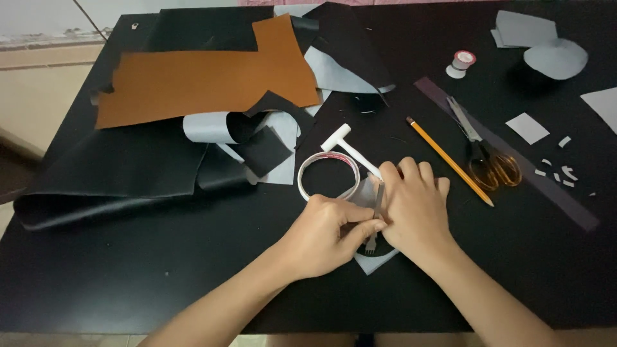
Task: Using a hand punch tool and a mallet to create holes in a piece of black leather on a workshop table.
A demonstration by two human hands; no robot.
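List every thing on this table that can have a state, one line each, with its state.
Left hand: pinching a pronged metal tool.
Right hand: pressed flat on a small grey piece.
Scissors: shut, lying flat.
Pencil: lying flat, untouched.
White mallet: lying down, untouched.
Tape ring: lying flat.
Thread spool: upright.
Brown leather sheet: spread flat.
Black leather sheet: partly rolled.

Counter [160,270]: matt black, smooth. Brown sheet [205,80] at 11 o'clock: leather-like, dull. Black sheet [116,173] at 9: faint sheen, rolled edge. Pronged chisel [375,222] between hands: bare metal. Mallet [350,149]: white plastic. Pencil [450,160] at 2: yellow wood. Scissors [485,151]: metal blades, amber plastic handles.
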